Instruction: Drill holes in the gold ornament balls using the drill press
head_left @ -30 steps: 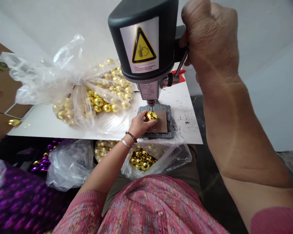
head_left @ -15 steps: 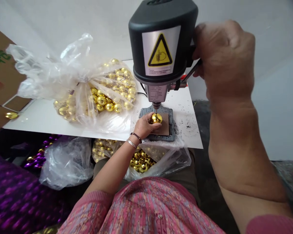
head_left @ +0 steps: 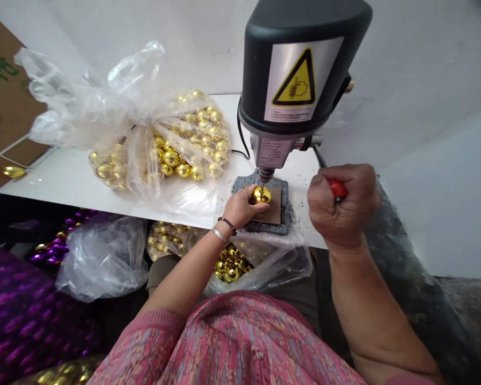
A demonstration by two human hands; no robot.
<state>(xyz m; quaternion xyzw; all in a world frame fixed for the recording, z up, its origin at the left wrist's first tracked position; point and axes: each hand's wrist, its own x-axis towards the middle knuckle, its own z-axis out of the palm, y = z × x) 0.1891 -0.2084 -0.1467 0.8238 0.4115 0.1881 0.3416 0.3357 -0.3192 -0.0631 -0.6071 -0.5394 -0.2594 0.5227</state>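
My left hand (head_left: pixel 242 207) grips a shiny gold ball ornament (head_left: pixel 262 195) between thumb and fingers, on a brown board (head_left: pixel 271 213) over the grey base (head_left: pixel 282 229) of a small drill press (head_left: pixel 304 80). The thin bit comes down to the top of the ball; whether it has gone in I cannot tell. To the right, my right hand (head_left: pixel 342 203) is closed around the red-knobbed lever handle (head_left: pixel 337 188) of the press.
A tied clear bag (head_left: pixel 144 155) of gold balls lies on the white table (head_left: pixel 44 195). Another open bag (head_left: pixel 232 264) of them rests on my lap. A cardboard box (head_left: pixel 4 85), a single gold ball (head_left: pixel 14 171) and purple balls (head_left: pixel 28 315) are at left. Dark shavings surround the base.
My right hand has swung down from beside the motor housing to table height, bringing the lever with it. My left hand still holds the ball under the bit. The view has shifted slightly.
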